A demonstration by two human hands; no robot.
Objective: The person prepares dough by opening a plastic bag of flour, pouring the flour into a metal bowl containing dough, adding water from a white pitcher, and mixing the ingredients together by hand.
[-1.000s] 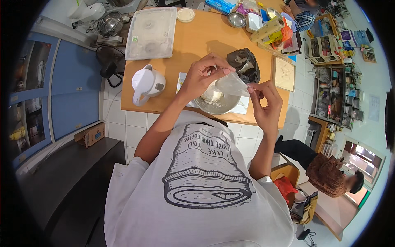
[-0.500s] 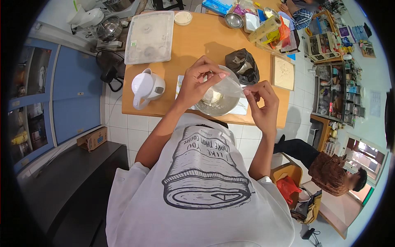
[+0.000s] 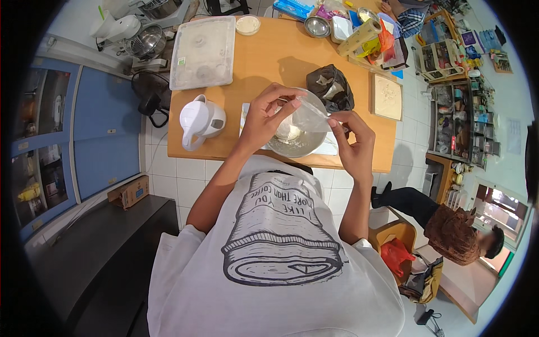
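Note:
My left hand (image 3: pixel 268 115) and my right hand (image 3: pixel 352 137) together hold a small clear plastic bag (image 3: pixel 309 117) stretched between their fingertips. The bag hangs just above a round glass bowl (image 3: pixel 296 147) that holds a white lump. The bowl stands on a white sheet (image 3: pixel 331 147) near the front edge of the wooden table (image 3: pixel 264 62). A white electric kettle (image 3: pixel 199 119) stands left of my left hand. A crumpled black bag (image 3: pixel 330 86) lies just behind the bowl.
A lidded clear tray (image 3: pixel 203 51) sits at the table's back left, with a stand mixer (image 3: pixel 143 36) beyond it. Metal bowls, a paper roll (image 3: pixel 359 37) and packets crowd the back right. A person (image 3: pixel 457 233) sits low at the right beside shelves.
Both hands have stayed above the bowl with the plastic bag; my fingers shifted slightly on it and the bag now stretches more level between them.

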